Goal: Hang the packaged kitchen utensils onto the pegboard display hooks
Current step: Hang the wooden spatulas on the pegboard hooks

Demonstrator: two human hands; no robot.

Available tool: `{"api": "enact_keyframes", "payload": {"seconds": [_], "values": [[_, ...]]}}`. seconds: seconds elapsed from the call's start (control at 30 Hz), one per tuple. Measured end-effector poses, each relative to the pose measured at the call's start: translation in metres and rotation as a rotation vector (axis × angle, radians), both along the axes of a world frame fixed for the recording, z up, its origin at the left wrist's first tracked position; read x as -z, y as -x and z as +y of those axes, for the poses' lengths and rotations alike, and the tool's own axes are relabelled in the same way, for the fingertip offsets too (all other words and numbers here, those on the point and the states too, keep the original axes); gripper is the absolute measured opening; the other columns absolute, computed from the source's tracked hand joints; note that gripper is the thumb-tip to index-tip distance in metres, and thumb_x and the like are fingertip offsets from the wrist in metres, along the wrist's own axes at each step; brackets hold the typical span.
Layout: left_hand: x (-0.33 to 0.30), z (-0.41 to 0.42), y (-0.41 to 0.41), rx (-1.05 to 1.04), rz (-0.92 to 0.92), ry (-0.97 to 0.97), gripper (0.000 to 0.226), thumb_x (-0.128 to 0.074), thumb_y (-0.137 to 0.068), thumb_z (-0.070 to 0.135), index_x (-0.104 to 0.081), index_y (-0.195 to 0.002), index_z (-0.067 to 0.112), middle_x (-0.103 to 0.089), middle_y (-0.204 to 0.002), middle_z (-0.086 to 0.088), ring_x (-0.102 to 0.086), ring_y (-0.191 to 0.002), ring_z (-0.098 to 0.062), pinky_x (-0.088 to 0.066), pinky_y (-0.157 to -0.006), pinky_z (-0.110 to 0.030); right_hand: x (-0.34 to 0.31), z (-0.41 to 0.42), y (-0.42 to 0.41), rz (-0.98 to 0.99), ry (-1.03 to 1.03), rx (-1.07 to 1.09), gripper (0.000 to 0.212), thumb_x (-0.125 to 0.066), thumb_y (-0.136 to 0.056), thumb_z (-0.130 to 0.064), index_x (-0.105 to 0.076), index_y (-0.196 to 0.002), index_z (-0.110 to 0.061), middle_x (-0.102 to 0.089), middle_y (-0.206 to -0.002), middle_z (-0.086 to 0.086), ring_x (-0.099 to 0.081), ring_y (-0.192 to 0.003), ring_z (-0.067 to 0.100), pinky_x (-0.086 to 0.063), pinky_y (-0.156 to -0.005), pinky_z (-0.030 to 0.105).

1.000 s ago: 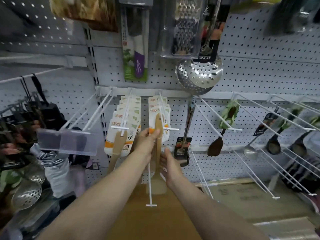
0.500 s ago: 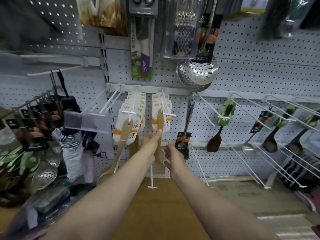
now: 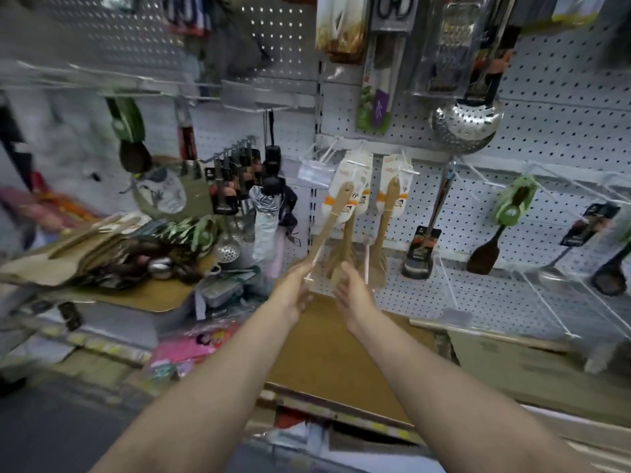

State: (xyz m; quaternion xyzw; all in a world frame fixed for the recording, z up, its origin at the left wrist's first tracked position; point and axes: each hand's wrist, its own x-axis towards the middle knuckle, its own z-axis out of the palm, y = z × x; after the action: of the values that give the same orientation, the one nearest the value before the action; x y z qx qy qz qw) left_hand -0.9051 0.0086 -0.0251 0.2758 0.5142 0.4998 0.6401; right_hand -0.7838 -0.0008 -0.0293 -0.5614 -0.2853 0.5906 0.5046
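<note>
Shop aisle, white pegboard [image 3: 563,131] wall with wire hooks, brown shelf board [image 3: 334,356] under our arms; left part of the frame is motion-blurred. Far left: a loose pile of packaged utensils [image 3: 102,247] lying on a lower shelf, wooden spatulas and metal ladles mixed. Right of that, a folded umbrella [image 3: 266,227] hangs at the corner post.

Centre: two hooks carry carded wooden spatulas. Left batch [image 3: 345,199] hangs tilted, lower end swung toward our left hand [image 3: 296,288]. That hand sits at the bottom end of the tilted front spatula, fingers look curled around its tip, but blur means we cannot tell a firm grip from a touch. Right hand [image 3: 351,291] is just beside it, fingers loosely extended, near the lower ends of the spatulas; contact unclear. Right batch [image 3: 392,199] hangs straight on its own hook.

Further right: steel skimmer [image 3: 464,124] above, a black-carded utensil [image 3: 423,247], a dark spatula on a green card [image 3: 512,213], more ladles at the frame edge.
</note>
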Motion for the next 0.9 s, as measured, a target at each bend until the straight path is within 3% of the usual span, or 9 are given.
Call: {"api": "enact_keyframes", "payload": {"seconds": [0.13,0.23,0.3,0.4,0.5,0.57,0.67,0.73,0.9], "values": [[0.009,-0.023,0.067,-0.089,-0.025,0.024,0.034,-0.066,-0.093,0.037,-0.064,-0.119,0.015,-0.063,-0.106,0.000,-0.058,-0.086,-0.014,-0.045,-0.064,-0.026,0.009,-0.013,0.062,-0.002,0.007,-0.061,0.057,-0.062,-0.093,-0.051,-0.054,-0.137,-0.017,-0.058,-0.135,0.005,-0.056,-0.114,0.020,-0.044,-0.093,0.032],[0.012,-0.032,0.124,-0.178,-0.037,0.030,0.017,-0.061,-0.098,0.028,-0.060,-0.109,0.015,-0.059,-0.096,0.004,-0.056,-0.079,-0.009,-0.045,-0.066,-0.026,0.008,-0.019,0.117,-0.017,0.014,-0.128,0.051,-0.063,-0.090,-0.053,-0.057,-0.127,-0.018,-0.062,-0.113,0.002,-0.059,-0.095,0.016,-0.047,-0.076,0.030],[0.008,-0.037,0.164,-0.213,-0.028,0.023,0.013,-0.062,-0.098,0.027,-0.063,-0.100,0.014,-0.062,-0.086,0.003,-0.057,-0.074,-0.009,-0.045,-0.059,-0.025,0.005,-0.019,0.160,-0.021,0.019,-0.161,0.054,-0.066,-0.087,-0.053,-0.056,-0.126,-0.018,-0.062,-0.112,0.003,-0.059,-0.090,0.015,-0.048,-0.068,0.029],[0.005,-0.036,0.233,-0.266,-0.031,0.011,0.011,-0.063,-0.097,0.026,-0.062,-0.096,0.015,-0.068,-0.082,0.001,-0.062,-0.068,-0.007,-0.049,-0.057,-0.023,0.003,-0.012,0.231,0.016,0.027,-0.209,0.044,-0.064,-0.094,-0.046,-0.056,-0.125,-0.017,-0.060,-0.118,0.005,-0.057,-0.086,0.013,-0.048,-0.077,0.029],[0.007,-0.035,0.313,-0.284,-0.036,0.036,0.028,-0.067,-0.093,0.032,-0.060,-0.115,0.015,-0.053,-0.121,-0.004,-0.054,-0.105,-0.016,-0.051,-0.078,-0.031,0.001,-0.008,0.309,0.034,0.038,-0.224,0.048,-0.062,-0.096,-0.043,-0.058,-0.131,-0.012,-0.059,-0.123,0.004,-0.057,-0.098,0.016,-0.044,-0.087,0.031],[0.008,-0.034,0.369,-0.323,-0.014,0.048,0.031,-0.068,-0.093,0.032,-0.057,-0.118,0.018,-0.052,-0.119,-0.003,-0.051,-0.110,-0.019,-0.049,-0.088,-0.035,0.002,-0.007,0.366,0.052,0.046,-0.224,0.048,-0.063,-0.095,-0.041,-0.060,-0.130,-0.009,-0.059,-0.120,0.006,-0.056,-0.108,0.020,-0.044,-0.087,0.032],[0.012,-0.030,0.446,-0.361,0.027,0.051,0.023,-0.067,-0.094,0.031,-0.058,-0.112,0.019,-0.056,-0.102,0.001,-0.053,-0.104,-0.016,-0.049,-0.085,-0.032,0.009,0.000,0.443,0.043,0.053,-0.236,0.055,-0.068,-0.090,-0.046,-0.062,-0.130,-0.009,-0.062,-0.121,0.006,-0.059,-0.100,0.019,-0.046,-0.081,0.032],[0.016,-0.028,0.490,-0.385,0.046,0.048,0.016,-0.066,-0.094,0.030,-0.060,-0.104,0.019,-0.059,-0.097,0.003,-0.057,-0.098,-0.014,-0.050,-0.078,-0.030,0.014,0.005,0.486,0.068,0.058,-0.248,0.057,-0.068,-0.090,-0.047,-0.061,-0.132,-0.010,-0.061,-0.130,0.006,-0.058,-0.110,0.021,-0.044,-0.088,0.033],[0.031,-0.010,0.565,-0.377,0.021,0.102,0.036,-0.072,-0.090,0.036,-0.054,-0.118,0.021,-0.050,-0.122,-0.002,-0.052,-0.116,-0.020,-0.049,-0.083,-0.035,0.026,0.025,0.557,0.096,0.103,-0.270,0.066,-0.069,-0.089,-0.048,-0.054,-0.140,-0.009,-0.056,-0.142,0.008,-0.052,-0.130,0.022,-0.042,-0.097,0.035]]}}
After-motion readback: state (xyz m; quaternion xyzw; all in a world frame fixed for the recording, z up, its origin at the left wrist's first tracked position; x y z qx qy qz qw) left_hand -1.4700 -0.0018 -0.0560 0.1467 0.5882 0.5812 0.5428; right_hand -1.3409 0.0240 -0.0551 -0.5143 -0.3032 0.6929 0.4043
